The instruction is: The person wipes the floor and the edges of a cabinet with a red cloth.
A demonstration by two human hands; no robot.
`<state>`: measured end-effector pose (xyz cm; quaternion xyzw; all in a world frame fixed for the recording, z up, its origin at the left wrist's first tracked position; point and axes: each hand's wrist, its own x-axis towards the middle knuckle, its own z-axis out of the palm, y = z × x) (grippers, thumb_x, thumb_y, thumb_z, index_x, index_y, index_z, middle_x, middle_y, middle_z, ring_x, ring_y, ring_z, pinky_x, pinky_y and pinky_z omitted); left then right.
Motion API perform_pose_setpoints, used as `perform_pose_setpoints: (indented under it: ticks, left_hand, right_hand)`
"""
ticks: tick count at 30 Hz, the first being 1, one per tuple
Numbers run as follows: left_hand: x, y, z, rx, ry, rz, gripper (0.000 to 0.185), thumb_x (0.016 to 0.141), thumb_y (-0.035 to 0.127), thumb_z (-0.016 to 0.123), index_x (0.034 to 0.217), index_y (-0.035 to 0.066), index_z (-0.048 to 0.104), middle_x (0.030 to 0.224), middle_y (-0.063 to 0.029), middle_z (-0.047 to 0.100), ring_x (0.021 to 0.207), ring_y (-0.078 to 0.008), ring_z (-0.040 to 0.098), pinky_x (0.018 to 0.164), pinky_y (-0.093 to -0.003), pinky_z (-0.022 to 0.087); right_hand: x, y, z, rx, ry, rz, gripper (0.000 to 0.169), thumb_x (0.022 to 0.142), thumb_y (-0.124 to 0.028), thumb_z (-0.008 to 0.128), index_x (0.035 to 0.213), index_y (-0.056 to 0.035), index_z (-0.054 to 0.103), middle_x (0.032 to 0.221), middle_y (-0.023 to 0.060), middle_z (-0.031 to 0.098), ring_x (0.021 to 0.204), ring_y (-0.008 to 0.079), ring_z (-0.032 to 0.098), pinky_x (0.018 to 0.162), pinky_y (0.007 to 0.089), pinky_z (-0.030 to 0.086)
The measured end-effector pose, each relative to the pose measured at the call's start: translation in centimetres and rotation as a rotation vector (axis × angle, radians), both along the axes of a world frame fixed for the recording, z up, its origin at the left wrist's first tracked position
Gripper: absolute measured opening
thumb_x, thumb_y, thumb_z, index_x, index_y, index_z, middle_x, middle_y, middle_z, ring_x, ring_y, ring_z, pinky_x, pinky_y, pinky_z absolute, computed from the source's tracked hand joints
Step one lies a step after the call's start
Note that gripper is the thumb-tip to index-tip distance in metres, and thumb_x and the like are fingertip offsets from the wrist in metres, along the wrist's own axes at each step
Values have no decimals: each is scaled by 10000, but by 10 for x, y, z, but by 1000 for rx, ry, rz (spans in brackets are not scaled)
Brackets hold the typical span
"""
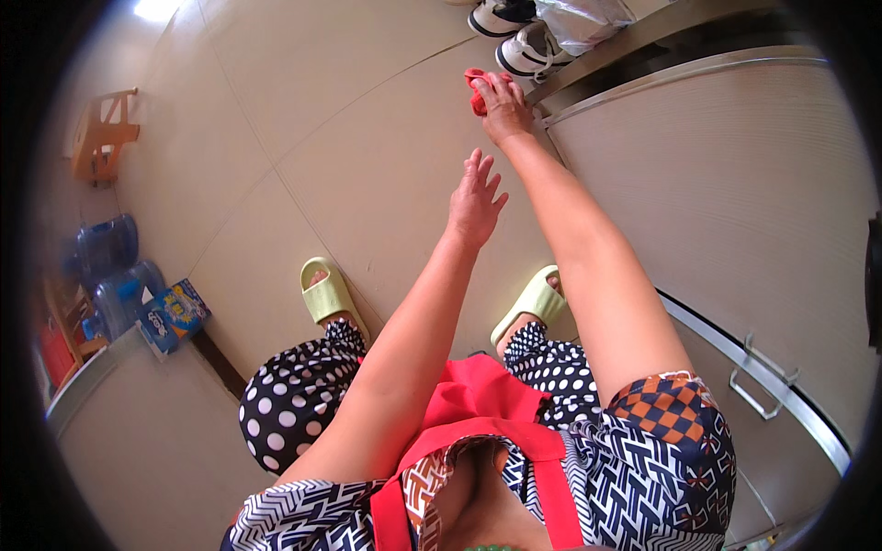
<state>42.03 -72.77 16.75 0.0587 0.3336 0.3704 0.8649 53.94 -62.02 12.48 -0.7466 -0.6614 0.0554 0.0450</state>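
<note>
A bunched red cloth is under the fingers of my right hand, which reaches out to the front corner of a pale wood-look cabinet. My left hand hangs in the air a little nearer to me, empty, its fingers spread. White sneakers with dark trim stand just past the cloth. Part of the cloth is hidden by my right hand.
A clear plastic bag lies by the sneakers. Metal handles stick out at the right. On the left are an orange-brown stool, large blue water bottles and a blue printed box on the tiled floor side.
</note>
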Motion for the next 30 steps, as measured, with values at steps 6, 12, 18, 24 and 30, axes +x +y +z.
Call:
perform_pose_setpoints:
  ticks: [6, 12, 18, 24, 30]
  left_hand:
    - [-5, -3, -14, -45, 48, -52, 610, 876, 522, 243, 1367, 199, 80, 1424, -34, 64, 1306, -289, 5, 1035, -471, 63]
    - [-4, -16, -25, -147, 108, -114, 643, 865, 529, 291, 1367, 189, 76, 1428, -46, 37, 1306, -295, -17, 1033, -478, 63]
    - [-7, -34, -32, -499, 613, -123, 544, 879, 426, 378, 1315, 134, 238, 1310, -70, 290, 1233, -286, 221, 961, -480, 236]
    - [-13, -43, -51, -451, 655, 39, 460, 866, 399, 401, 1237, 130, 364, 1205, -64, 394, 1135, -236, 331, 858, -452, 327]
    - [-12, -46, -56, -408, 703, -80, 402, 871, 374, 413, 1193, 132, 427, 1207, -40, 401, 1140, -222, 327, 870, -399, 319]
  right_hand:
    - [33, -5, -36, -352, -68, 43, 649, 757, -63, 522, 1293, -322, 264, 1399, -15, 144, 1272, 283, 178, 973, 515, 255]
    - [40, -66, -36, -329, -87, 42, 664, 697, -69, 541, 1278, -285, 303, 1355, 37, 225, 1170, 320, 308, 907, 444, 364]
    - [16, -181, -32, -319, 64, 332, 485, 645, -106, 610, 1092, -256, 499, 1241, 26, 341, 1110, 341, 361, 795, 435, 444]
    - [-18, -181, -9, -186, 402, 320, 306, 649, -62, 558, 914, -216, 556, 1059, -2, 495, 987, 280, 472, 778, 384, 454]
    - [50, -109, -14, -378, -8, -132, 592, 705, -65, 542, 1238, -262, 373, 1367, -5, 229, 1203, 280, 279, 921, 437, 349]
